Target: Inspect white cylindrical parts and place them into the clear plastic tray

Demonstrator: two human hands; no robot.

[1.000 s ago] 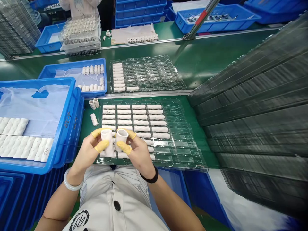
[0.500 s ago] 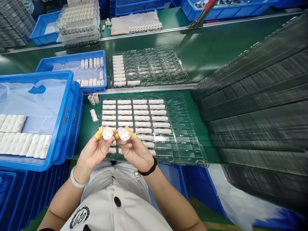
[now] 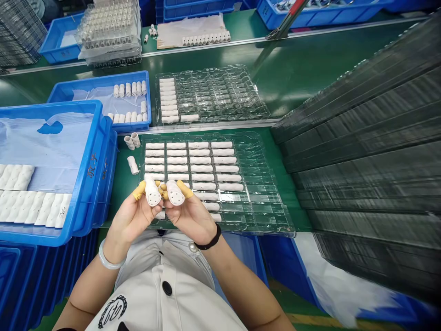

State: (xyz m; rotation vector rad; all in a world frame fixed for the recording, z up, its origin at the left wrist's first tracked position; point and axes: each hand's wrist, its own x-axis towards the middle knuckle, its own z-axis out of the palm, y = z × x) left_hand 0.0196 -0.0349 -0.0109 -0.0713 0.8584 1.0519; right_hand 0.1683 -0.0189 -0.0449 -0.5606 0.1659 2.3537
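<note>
White perforated tubes, a left tube [image 3: 152, 193] and a right tube [image 3: 175, 193], are in the hands, just above a clear blister tray [image 3: 262, 184]. Head view: against the shot a moment ago, both have tilted, so the holed end caps point up and outward rather than straight at the lens. Left hand [image 3: 132, 216] and right hand [image 3: 191, 216] are each clamped on one tube, thumb and fingers around it, with yellow finger cots [image 3: 185, 189] showing. Hands sit close, tubes just apart; can't tell if the knuckles touch. Tray holds rows of white tubes [image 3: 189, 161] lying flat. Two short tubes [image 3: 132, 141] and one loose tube [image 3: 132, 164] lie on the green belt [image 3: 120, 207] beside it. Blue crate [image 3: 93, 170] is at left with white tubes on a plastic liner; smaller blue crate [image 3: 93, 94] and a second blister tray [image 3: 220, 92] are further out. Stacked empty-looking trays [image 3: 358, 151] fill the right side.
</note>
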